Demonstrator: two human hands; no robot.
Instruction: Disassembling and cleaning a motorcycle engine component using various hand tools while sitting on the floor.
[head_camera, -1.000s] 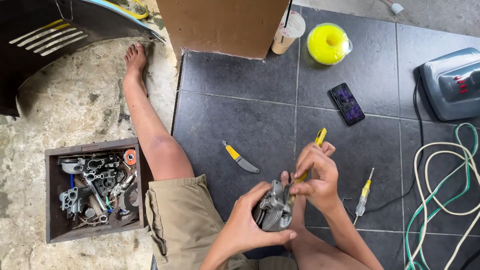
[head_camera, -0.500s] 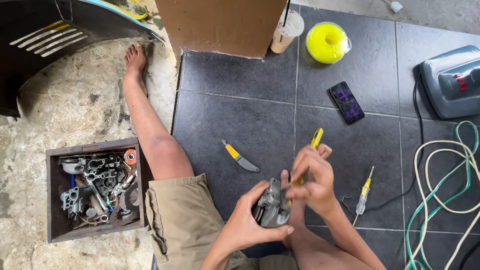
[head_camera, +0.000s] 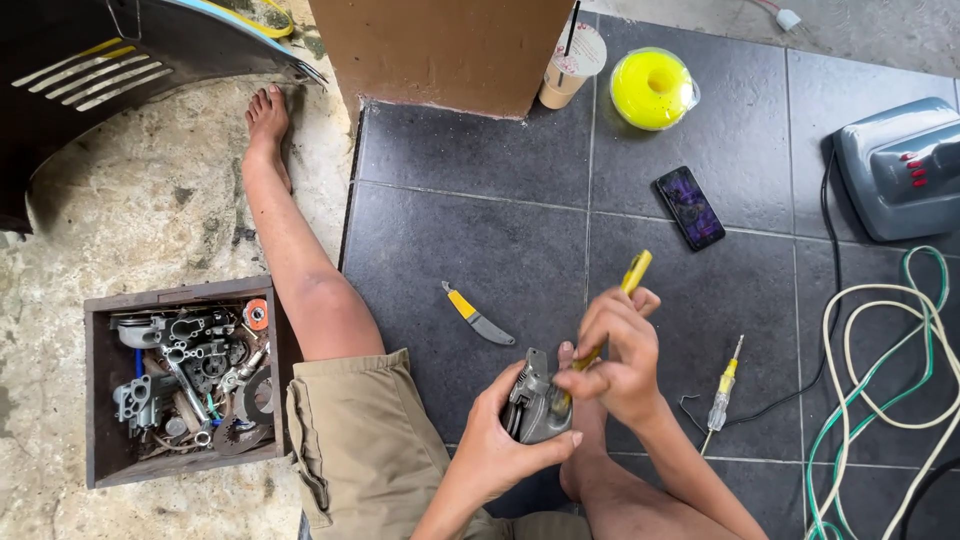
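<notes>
- The left hand (head_camera: 497, 452) cups a small grey metal part (head_camera: 536, 402) low above the floor, its grip clamped around the body.
- The right hand (head_camera: 618, 352) has its grip closed on a yellow-handled screwdriver (head_camera: 612, 318), tip down into the part.
- Best keep the part steady and the tool in line with the screw.
- Wrists bent inward, forearms near.

We see a dull grey cast-metal part (head_camera: 535, 405), translucent yellow plastic screwdriver handle (head_camera: 633, 273), matt dark stone tiles (head_camera: 470, 240), worn wooden box (head_camera: 105, 385).
</notes>
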